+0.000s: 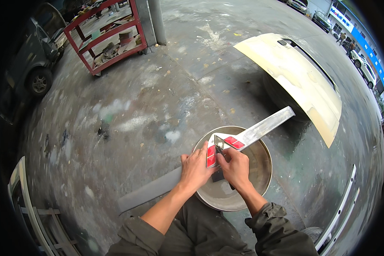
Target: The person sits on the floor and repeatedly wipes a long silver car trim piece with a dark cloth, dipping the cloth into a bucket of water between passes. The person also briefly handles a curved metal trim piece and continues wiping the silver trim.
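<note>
A long grey car trim strip [265, 126] lies slantwise across a round metal basin [268, 179]. At its middle is an emblem [212, 156] of red, bright-edged diamond shapes. My left hand [195, 168] grips the strip at the emblem's left side, fingers along the red pieces. My right hand [236, 164] pinches a slim dark tool [219, 150] against the middle of the emblem; its exact kind is hidden by the fingers. Below my hands a dark rectangular piece [218, 176] shows in the basin, which seems to hold shallow cloudy water.
A cream-coloured car panel [294, 73] stands ahead on the right, its support in shadow. The red wheeled cart [115, 35] at upper left carries rags and cans. Frames [27, 198] lie lower left, and pale strips [339, 208] lower right. A van [35, 60] stands far left.
</note>
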Demonstrator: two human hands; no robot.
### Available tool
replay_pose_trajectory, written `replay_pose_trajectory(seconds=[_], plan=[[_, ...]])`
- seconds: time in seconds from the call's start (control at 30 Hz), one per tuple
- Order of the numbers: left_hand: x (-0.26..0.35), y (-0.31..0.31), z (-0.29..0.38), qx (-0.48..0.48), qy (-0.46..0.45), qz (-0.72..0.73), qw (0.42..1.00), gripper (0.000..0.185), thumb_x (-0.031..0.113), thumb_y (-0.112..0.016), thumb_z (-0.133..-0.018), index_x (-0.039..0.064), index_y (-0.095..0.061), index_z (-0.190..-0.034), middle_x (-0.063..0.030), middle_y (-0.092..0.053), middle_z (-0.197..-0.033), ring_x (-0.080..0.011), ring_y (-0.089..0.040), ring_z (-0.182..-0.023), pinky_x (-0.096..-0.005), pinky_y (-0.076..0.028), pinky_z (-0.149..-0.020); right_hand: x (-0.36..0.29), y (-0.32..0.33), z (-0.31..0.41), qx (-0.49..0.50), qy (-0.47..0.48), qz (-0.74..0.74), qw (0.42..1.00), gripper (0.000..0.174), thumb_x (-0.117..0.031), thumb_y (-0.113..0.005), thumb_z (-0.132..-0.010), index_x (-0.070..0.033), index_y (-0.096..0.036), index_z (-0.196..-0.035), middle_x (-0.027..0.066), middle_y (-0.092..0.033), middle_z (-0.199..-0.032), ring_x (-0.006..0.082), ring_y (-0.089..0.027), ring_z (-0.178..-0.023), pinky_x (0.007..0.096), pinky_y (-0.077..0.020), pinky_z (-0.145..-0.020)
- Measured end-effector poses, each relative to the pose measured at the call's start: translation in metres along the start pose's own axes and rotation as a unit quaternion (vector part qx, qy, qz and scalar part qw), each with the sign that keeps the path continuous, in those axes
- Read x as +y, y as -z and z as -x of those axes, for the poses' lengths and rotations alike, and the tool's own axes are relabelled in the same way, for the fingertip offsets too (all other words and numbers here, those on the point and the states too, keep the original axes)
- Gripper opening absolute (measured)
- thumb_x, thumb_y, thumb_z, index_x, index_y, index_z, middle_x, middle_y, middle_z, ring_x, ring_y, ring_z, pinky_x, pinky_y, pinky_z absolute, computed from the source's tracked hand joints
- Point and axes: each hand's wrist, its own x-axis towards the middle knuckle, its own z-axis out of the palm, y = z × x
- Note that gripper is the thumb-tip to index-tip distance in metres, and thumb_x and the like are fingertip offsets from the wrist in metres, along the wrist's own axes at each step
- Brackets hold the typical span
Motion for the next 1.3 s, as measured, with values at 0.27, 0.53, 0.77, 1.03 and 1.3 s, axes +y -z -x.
replay_pose_trajectory(seconds=[0.27,0.53,0.77,1.03,1.3], plan=[[-0.005,-0.002,-0.001,0.0,-0.002,-0.006,1.0,0.101,0.032,-0.09,-0.074,-0.002,-0.041,-0.155,-0.0184,-0.069,-0.122,-0.0303,-0.065,-0.117,-0.0448,-0.038,-0.096,0.004,-0.001,0.012,-0.058,-0.065,-0.055,0.995,0.02,-0.017,-0.074,-0.087,0.003,-0.075,-0.086,0.0168,-0.068,-0.066,0.0244,-0.066,-0.054,0.0369,-0.052,-0.058],[-0.005,0.002,-0.001,-0.033,0.018,-0.005,0.999,0.108,0.03,-0.093,-0.069,0.001,-0.038,-0.157,-0.0198,-0.065,-0.133,-0.0296,-0.063,-0.123,-0.0458,-0.038,-0.1,-0.001,0.002,0.007,-0.024,0.001,-0.065,0.998,0.018,-0.017,-0.076,-0.087,0.001,-0.076,-0.089,0.0173,-0.07,-0.069,0.0277,-0.069,-0.059,0.0372,-0.0528,-0.059],[0.0,0.004,-0.003,-0.037,0.02,0.004,0.999,0.108,0.027,-0.094,-0.068,0.001,-0.038,-0.157,-0.0216,-0.066,-0.131,-0.0335,-0.062,-0.123,-0.047,-0.037,-0.103,0.03,0.041,0.031,-0.142,-0.12,-0.237,0.954,0.022,-0.019,-0.068,-0.101,0.003,-0.066,-0.1,0.0044,-0.069,-0.072,0.0096,-0.068,-0.067,0.0285,-0.0519,-0.06],[-0.007,0.014,-0.002,-0.09,0.006,-0.007,0.996,0.113,0.021,-0.091,-0.069,0.001,-0.029,-0.161,-0.0217,-0.062,-0.13,-0.0361,-0.059,-0.125,-0.0475,-0.036,-0.107,0.024,-0.001,0.022,-0.044,-0.28,-0.347,0.894,0.029,-0.024,-0.07,-0.101,-0.002,-0.061,-0.085,0.0081,-0.067,-0.067,0.013,-0.061,-0.047,0.0269,-0.0474,-0.044],[-0.009,0.014,-0.001,-0.098,0.004,0.023,0.995,0.112,0.017,-0.09,-0.07,0.001,-0.027,-0.162,-0.0232,-0.06,-0.133,-0.038,-0.056,-0.128,-0.048,-0.034,-0.11,0.008,-0.014,0.04,-0.073,-0.287,-0.38,0.876,0.029,-0.018,-0.072,-0.097,0.0,-0.063,-0.077,0.0086,-0.067,-0.064,0.013,-0.062,-0.049,0.0277,-0.048,-0.043]])
